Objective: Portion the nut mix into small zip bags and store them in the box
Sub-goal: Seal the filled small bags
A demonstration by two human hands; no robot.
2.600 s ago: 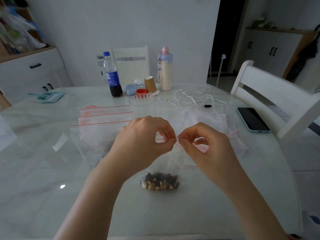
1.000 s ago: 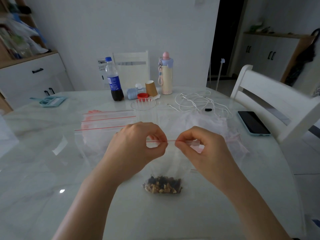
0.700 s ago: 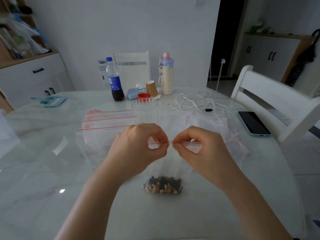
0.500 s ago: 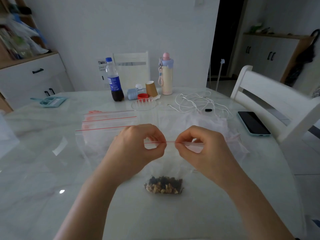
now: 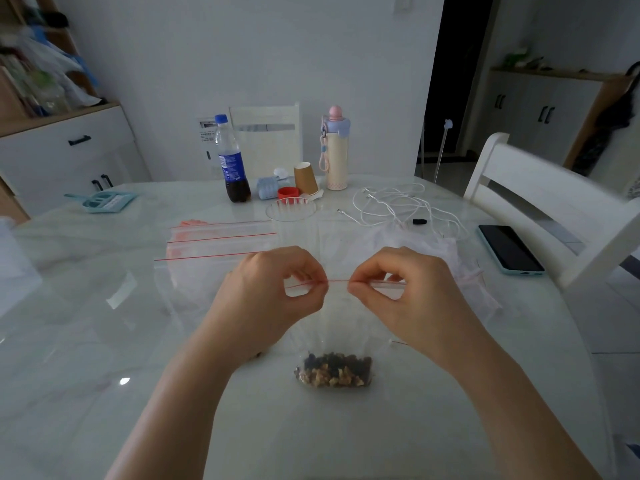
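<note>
A small clear zip bag (image 5: 337,327) hangs upright, its red-lined top edge held level above the table, nut mix (image 5: 335,371) gathered in its bottom; empty zip bags (image 5: 221,244) lie flat far left

Both hands are raised over the surface (image 5: 104,341) and pinch the red seal line of a small zip bag (image 5: 334,327): the left hand (image 5: 273,292) at 9 o'clock, the right hand (image 5: 408,292) at 3 o'clock. The nut mix (image 5: 334,370) lies in the bag bottom (resting on the surface). Empty zip bags (image 5: 214,244) lie at 10 o'clock, a phone (image 5: 509,249) at 2 o'clock.
</note>
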